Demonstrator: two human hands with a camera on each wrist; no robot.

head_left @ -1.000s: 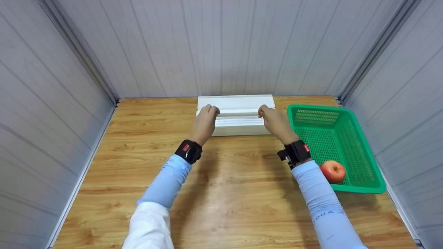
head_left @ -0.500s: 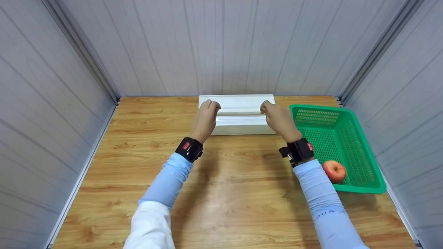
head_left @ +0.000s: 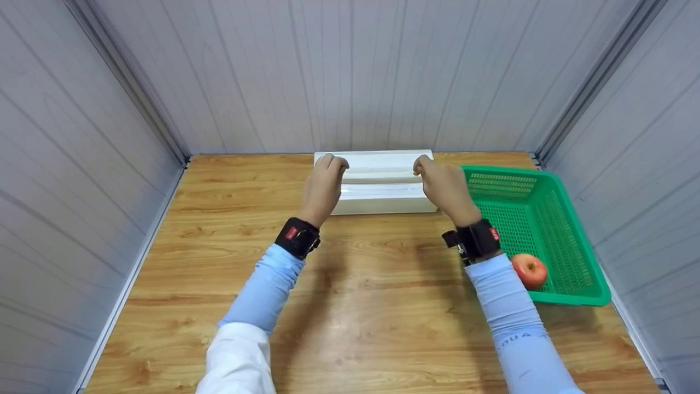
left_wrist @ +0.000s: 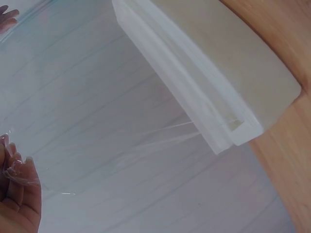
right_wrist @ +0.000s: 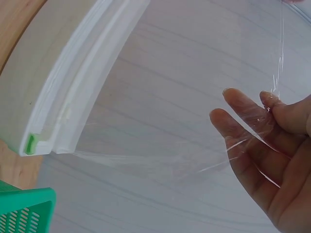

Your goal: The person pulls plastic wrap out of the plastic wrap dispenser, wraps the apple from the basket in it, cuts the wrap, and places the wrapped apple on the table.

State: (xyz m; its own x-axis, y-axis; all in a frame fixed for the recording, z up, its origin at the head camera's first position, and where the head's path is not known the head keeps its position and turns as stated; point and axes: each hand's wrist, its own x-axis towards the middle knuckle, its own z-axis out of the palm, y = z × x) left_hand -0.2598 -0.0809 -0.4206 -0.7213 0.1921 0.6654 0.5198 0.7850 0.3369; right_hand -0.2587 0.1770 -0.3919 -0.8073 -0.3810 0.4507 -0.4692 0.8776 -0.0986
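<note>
A long white plastic-wrap dispenser box [head_left: 384, 206] stands by the back wall with its lid [head_left: 377, 158] raised. Clear plastic wrap [right_wrist: 160, 107] stretches from the box to both hands and is hard to make out in the head view. My left hand [head_left: 322, 191] pinches one corner of the film, which bunches at the fingertips in the left wrist view. The opposite corner is pinched between thumb and finger of my right hand [head_left: 445, 191], with film lying across its other fingers in the right wrist view. Both hands hover above the box, level and apart.
To the right, a green plastic basket [head_left: 579, 241] with an apple [head_left: 529, 271] at its near left corner stands under the right forearm. Grey panel walls [head_left: 350, 76] enclose the wooden tabletop [head_left: 350, 328] at the back and sides.
Both hands have risen slightly. The right hand has also shifted a little to the right, widening the gap between them. Box, basket and apple stay where they were.
</note>
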